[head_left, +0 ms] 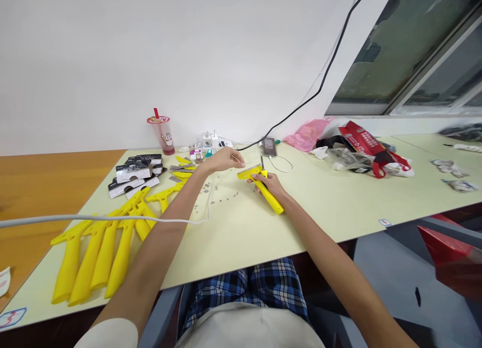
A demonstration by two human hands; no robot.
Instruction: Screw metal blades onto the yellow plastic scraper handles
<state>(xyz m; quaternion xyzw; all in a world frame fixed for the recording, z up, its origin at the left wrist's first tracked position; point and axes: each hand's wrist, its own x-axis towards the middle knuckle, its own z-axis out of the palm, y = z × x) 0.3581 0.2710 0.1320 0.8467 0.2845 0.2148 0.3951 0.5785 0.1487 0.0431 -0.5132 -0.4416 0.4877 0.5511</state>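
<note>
White shirt and plaid shorts (244,287) at bottom centre, tucked up to the table edge. White cable (113,218) crosses in front of my left forearm. Lower left: yellow handles (90,252), mostly side by side, grips towards me, probably so they're quick to grab.

Mid-frame: right hand (271,183) is closed round a yellow scraper (271,198), head up-left, grip end down-right; looks angled so the head faces my other hand. Screwdriver (262,162) seems tucked in that same grip, shaft up, likely to save putting it down. Loose screws (213,202) lie left of it, spread out, maybe for easy picking.

Left hand (223,159) is just beyond them, fingers curved towards the thumb; can't tell if anything's pinched.

Farther, left of centre: boxes (133,173), stacked loosely. Against the wall: cup (163,137), dark device (269,146), pink bag (307,134).
</note>
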